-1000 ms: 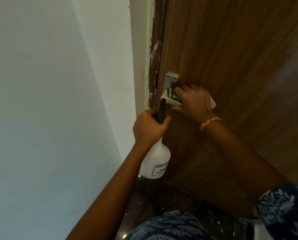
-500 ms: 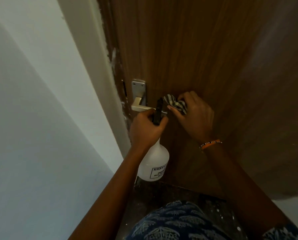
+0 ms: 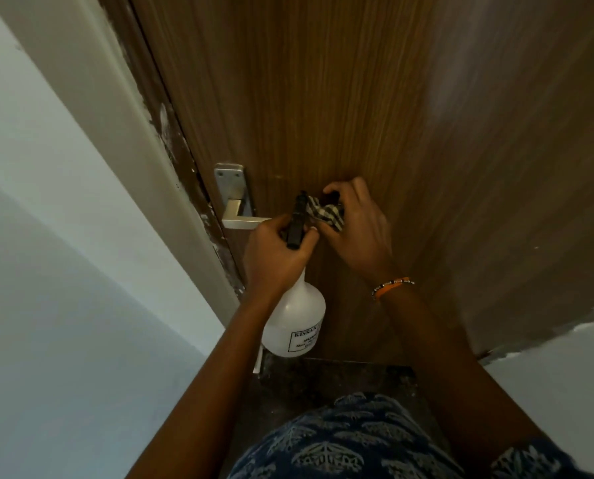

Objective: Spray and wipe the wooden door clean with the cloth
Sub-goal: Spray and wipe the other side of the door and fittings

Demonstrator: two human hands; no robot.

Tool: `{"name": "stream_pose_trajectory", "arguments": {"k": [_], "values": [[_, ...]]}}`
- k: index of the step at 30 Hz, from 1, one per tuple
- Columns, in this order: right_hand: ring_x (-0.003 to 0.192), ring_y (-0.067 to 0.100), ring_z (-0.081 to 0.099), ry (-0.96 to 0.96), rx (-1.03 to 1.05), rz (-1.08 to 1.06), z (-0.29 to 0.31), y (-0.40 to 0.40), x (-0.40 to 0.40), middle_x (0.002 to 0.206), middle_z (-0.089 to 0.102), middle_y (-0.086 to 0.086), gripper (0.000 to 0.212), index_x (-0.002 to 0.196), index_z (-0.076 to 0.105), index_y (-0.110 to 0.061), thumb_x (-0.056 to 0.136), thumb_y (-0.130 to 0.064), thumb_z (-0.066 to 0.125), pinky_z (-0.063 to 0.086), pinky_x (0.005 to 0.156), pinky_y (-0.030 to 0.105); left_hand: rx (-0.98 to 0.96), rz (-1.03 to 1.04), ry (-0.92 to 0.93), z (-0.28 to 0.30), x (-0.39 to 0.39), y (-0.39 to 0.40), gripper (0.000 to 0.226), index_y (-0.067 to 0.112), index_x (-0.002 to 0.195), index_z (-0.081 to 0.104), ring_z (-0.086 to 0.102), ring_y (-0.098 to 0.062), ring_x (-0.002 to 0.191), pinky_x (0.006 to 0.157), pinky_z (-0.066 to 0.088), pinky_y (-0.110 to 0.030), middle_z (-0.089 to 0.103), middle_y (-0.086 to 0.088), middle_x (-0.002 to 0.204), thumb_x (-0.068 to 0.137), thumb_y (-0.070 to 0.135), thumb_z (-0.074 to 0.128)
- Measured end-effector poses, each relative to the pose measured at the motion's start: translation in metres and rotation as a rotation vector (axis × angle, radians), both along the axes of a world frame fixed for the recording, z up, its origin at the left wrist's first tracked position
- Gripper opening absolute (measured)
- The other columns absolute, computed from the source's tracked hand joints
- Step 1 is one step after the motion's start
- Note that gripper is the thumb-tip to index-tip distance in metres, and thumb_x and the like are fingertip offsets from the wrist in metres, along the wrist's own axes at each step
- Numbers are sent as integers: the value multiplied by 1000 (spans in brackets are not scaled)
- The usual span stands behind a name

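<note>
Right hand (image 3: 356,229) drawn off handle (image 3: 243,221), bunching cloth (image 3: 325,212) against door (image 3: 323,98)

The dark stone floor (image 3: 323,382) is showing at the bottom of the wooden door (image 3: 340,98), lying between the white wall (image 3: 63,305) and the door, with nothing plainly sitting on the part that shows.

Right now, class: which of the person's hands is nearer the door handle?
Left. The left hand, holding the spray bottle, sits at the tip of the door handle. The right hand, gripping the cloth, is farther right.
</note>
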State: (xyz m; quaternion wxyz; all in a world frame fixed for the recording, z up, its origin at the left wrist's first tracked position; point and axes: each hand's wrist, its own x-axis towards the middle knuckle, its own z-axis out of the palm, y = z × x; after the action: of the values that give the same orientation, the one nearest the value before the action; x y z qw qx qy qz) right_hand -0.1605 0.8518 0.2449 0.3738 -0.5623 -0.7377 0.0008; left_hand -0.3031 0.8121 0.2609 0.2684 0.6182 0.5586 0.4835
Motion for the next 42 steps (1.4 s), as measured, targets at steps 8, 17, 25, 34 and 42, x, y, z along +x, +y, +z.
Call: {"name": "stream_pose_trajectory", "arguments": {"k": [8, 17, 25, 34, 42], "values": [[89, 13, 55, 95, -3, -63, -1, -4, -14, 114, 51, 8, 39, 113, 58, -11, 82, -28, 73, 47, 58, 25, -19, -70, -31, -1, -13, -8, 16, 23, 71, 60, 54, -1, 53, 56, 43, -22, 54, 15, 56, 76, 38, 60], [86, 14, 56, 76, 18, -107, 0, -4, -18, 111, 53, 10, 38, 110, 58, -9, 81, -29, 73, 34, 55, 11, -39, -97, -30, -4, -22, -11, 15, 20, 72, 60, 54, -1, 58, 59, 44, -22, 54, 15, 59, 80, 31, 64], [87, 8, 51, 112, 12, -64, 6, -8, -14, 110, 53, 8, 33, 110, 61, -9, 89, -34, 64, 40, 60, 14, -69, -115, -15, -3, -22, -11, 16, 15, 74, 62, 57, -9, 62, 66, 47, -28, 57, 9, 61, 86, 22, 68], [81, 7, 67, 820, -251, -40, 26, -37, -11, 87, 68, -2, 15, 97, 61, -13, 96, -28, 56, 54, 73, 25, -103, -165, -11, -1, -23, -22, 26, 4, 74, 66, 55, -13, 57, 58, 41, -26, 55, 5, 57, 83, 29, 67], [78, 12, 70, 1102, -382, -119, 10, -93, -19, 92, 68, 1, 28, 102, 54, -17, 82, -16, 74, 57, 68, 29, -94, -262, 57, -5, -22, -48, 13, 13, 76, 64, 51, -1, 58, 56, 37, -18, 54, 12, 60, 86, 19, 69]]}}
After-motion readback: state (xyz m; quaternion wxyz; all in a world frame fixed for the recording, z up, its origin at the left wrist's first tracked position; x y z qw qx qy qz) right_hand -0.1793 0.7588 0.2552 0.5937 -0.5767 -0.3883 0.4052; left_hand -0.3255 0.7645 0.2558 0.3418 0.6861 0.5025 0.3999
